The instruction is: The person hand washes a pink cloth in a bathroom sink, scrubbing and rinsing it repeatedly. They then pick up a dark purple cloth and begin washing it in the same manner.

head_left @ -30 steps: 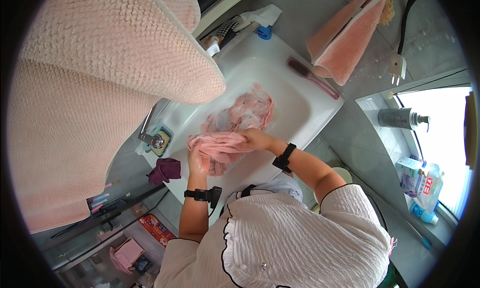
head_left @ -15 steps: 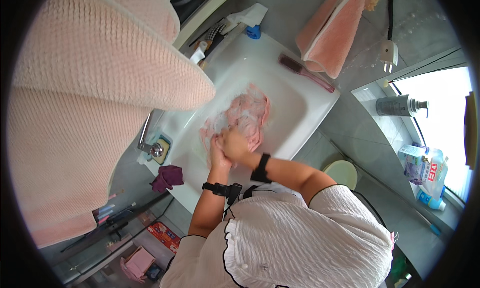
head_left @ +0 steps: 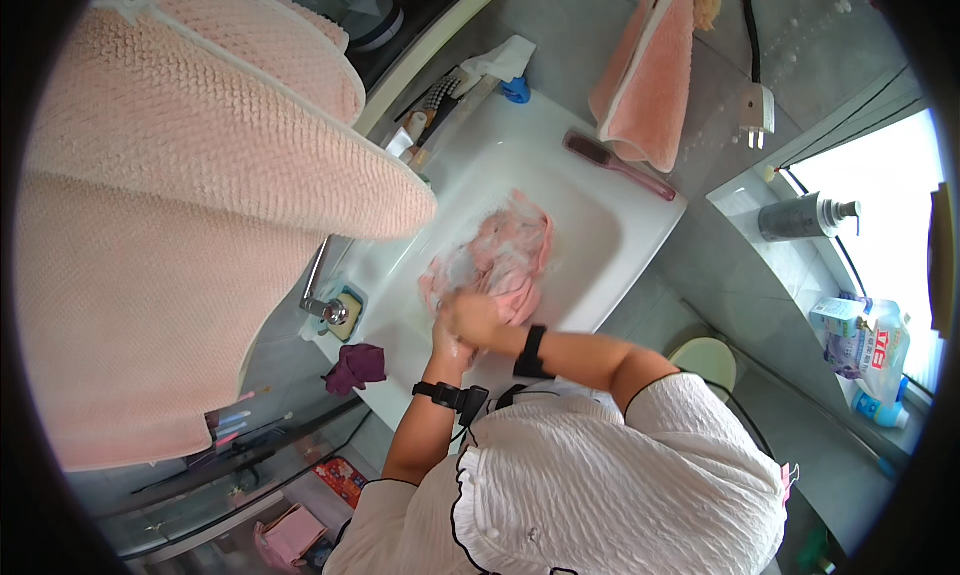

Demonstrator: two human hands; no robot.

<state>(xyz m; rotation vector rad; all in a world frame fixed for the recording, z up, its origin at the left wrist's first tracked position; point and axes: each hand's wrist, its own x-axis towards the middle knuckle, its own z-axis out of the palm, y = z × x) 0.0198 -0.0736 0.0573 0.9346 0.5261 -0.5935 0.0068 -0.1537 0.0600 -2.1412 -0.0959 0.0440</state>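
Note:
A wet pink cloth (head_left: 512, 250), bunched up and covered with white suds, lies in the white sink (head_left: 615, 285). At its near edge my two hands are pressed together, both closed on the cloth. My left hand (head_left: 450, 343) is underneath, partly hidden. Over it lies my right hand (head_left: 474, 318), a little smeared by motion. Each wrist wears a black strap.
A pink hairbrush (head_left: 620, 163) rests on the sink's far right rim. The tap (head_left: 333, 312), a soap dish (head_left: 348, 317) and a purple cloth (head_left: 355, 369) are at the left. A large pink towel (head_left: 200, 155) hangs close on the left; bottles (head_left: 800, 218) line the windowsill.
The whole view has shifted slightly. My right hand has moved a little over the left, and the folds of the soapy cloth lie differently. Both hands stay at the cloth's near edge.

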